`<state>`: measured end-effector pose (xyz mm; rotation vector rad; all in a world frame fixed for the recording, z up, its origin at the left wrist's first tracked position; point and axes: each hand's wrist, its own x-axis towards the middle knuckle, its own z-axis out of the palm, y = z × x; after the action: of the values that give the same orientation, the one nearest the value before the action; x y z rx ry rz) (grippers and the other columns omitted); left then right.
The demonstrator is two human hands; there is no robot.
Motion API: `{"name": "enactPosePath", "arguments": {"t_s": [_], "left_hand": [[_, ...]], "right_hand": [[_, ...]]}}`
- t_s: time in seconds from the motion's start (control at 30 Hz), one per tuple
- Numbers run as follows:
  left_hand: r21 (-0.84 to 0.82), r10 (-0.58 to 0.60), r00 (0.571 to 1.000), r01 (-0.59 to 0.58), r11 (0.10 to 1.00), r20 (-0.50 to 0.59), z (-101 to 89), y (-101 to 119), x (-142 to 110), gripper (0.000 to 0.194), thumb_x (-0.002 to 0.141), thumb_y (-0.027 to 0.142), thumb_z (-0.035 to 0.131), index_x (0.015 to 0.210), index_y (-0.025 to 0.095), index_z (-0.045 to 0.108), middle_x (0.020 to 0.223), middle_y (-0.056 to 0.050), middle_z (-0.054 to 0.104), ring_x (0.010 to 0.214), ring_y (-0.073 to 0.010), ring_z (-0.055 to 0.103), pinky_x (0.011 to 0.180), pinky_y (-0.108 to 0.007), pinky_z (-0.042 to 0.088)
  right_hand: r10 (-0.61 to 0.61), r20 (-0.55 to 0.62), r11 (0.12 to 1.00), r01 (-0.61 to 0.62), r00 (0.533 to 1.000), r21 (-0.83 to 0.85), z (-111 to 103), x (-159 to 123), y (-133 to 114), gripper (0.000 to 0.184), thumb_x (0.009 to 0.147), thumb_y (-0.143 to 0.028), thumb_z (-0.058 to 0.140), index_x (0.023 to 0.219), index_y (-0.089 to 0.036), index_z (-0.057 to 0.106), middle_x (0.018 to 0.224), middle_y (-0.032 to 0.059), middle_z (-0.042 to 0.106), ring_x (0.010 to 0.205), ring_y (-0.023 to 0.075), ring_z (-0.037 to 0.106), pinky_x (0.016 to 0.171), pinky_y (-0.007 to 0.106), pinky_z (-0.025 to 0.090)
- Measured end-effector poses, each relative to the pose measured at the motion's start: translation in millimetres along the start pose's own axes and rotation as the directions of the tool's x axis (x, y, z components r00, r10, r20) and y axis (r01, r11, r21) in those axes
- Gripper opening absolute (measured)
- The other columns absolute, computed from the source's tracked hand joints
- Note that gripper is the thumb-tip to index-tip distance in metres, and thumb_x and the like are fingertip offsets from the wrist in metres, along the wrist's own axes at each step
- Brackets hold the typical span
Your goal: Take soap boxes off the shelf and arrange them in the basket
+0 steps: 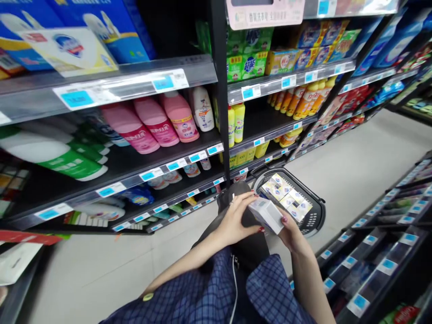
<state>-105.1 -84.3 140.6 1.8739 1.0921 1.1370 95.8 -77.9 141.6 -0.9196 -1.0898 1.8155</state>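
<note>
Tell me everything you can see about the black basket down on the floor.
The basket is black and looks like hard plastic, with rounded corners, an open top and rows of small slots at its right end. It sits upright on the pale floor, beside the shelving. White-and-yellow packs lie inside it. The white box and the right hand hide part of its near side, so whether anything touches it there cannot be told.

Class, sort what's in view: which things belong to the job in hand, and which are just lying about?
Likely part of the job:
- white box
- black basket
- patterned packs inside the basket

Seemingly just there:
- pink bottles
- orange bottles
- price labels
</note>
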Motion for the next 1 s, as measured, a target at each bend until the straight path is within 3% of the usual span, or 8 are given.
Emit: {"name": "enactPosePath", "arguments": {"t_s": [0.1,0.23,0.37,0.47,0.6,0.7,0.87,1.0], "left_hand": [[0.079,0.038,0.999,-0.035,0.996,-0.030,2.1,3,-5,0.068,0.073,0.034,0.078,0.133,0.025,0.048,0.133,-0.013,0.057,0.125,-0.0290,0.053,0.108,-0.051,0.039],[0.132,0.018,0.999,-0.012,0.991,-0.044,8.7,5,-12,0.079,0.068,0.036,0.081,0.136,0.022,0.043,0.135,-0.014,0.056,0.126,-0.0297,0.052,0.107,-0.051,0.041],[0.143,0.010,0.996,0.003,0.990,-0.089,12.8,5,-15,0.074,0.068,0.028,0.078,0.134,0.021,0.045,0.132,-0.014,0.057,0.123,-0.0299,0.053,0.103,-0.051,0.043],[0.158,0.126,0.980,-0.102,0.982,-0.151,12.7,3,-15,0.076,0.065,0.028,0.077,0.133,0.022,0.044,0.128,-0.014,0.059,0.120,-0.0307,0.055,0.101,-0.052,0.044],[0.162,0.365,0.890,-0.332,0.929,-0.273,12.3,2,-13,0.076,0.066,0.033,0.078,0.132,0.024,0.042,0.123,-0.013,0.058,0.114,-0.0292,0.060,0.093,-0.047,0.049],[0.113,0.409,0.862,-0.394,0.912,-0.299,11.9,4,-13,0.075,0.067,0.030,0.079,0.131,0.024,0.042,0.119,-0.012,0.059,0.110,-0.0265,0.062,0.090,-0.043,0.051],[0.035,0.321,0.909,-0.324,0.945,-0.267,3.8,14,-15,0.078,0.063,0.036,0.084,0.128,0.023,0.044,0.117,-0.012,0.061,0.109,-0.0266,0.062,0.092,-0.043,0.052],[-0.073,0.040,0.982,-0.054,0.996,-0.182,-5.5,27,-13,0.079,0.057,0.044,0.087,0.122,0.023,0.049,0.117,-0.010,0.064,0.107,-0.0263,0.064,0.094,-0.040,0.051]], "right_hand": [[0.080,0.005,0.996,-0.081,0.997,0.023,5,-4,2,0.058,0.074,-0.063,0.065,0.113,-0.020,0.067,0.114,0.0117,0.070,0.111,0.0316,0.062,0.097,0.046,0.049],[0.081,-0.007,0.995,-0.081,0.997,0.064,14,-8,8,0.051,0.079,-0.059,0.061,0.114,-0.021,0.066,0.113,0.0107,0.069,0.108,0.0298,0.063,0.092,0.045,0.052],[0.072,-0.027,0.993,-0.069,0.997,0.094,20,-10,11,0.050,0.077,-0.058,0.064,0.112,-0.023,0.067,0.108,0.0099,0.071,0.107,0.0300,0.064,0.092,0.046,0.051],[0.071,-0.013,0.977,-0.067,0.997,0.202,24,-10,16,0.057,0.072,-0.062,0.063,0.114,-0.025,0.067,0.110,0.0100,0.071,0.111,0.0325,0.062,0.096,0.049,0.048],[0.066,-0.008,0.923,-0.058,0.998,0.379,34,-4,32,0.073,0.069,-0.076,0.045,0.121,-0.030,0.065,0.116,0.0077,0.070,0.119,0.0363,0.057,0.101,0.054,0.042],[0.062,-0.016,0.938,-0.053,0.998,0.343,38,2,50,0.078,0.072,-0.078,0.029,0.131,-0.035,0.058,0.123,0.0051,0.068,0.124,0.0363,0.054,0.105,0.056,0.037],[0.049,-0.008,0.978,-0.046,0.999,0.203,32,5,74,0.086,0.070,-0.082,0.019,0.139,-0.039,0.048,0.122,0.0046,0.068,0.126,0.0371,0.052,0.108,0.057,0.031],[0.030,0.026,0.986,-0.034,0.999,0.164,32,2,81,0.097,0.065,-0.088,0.011,0.143,-0.040,0.042,0.123,0.0061,0.067,0.127,0.0373,0.051,0.108,0.057,0.032]]}}
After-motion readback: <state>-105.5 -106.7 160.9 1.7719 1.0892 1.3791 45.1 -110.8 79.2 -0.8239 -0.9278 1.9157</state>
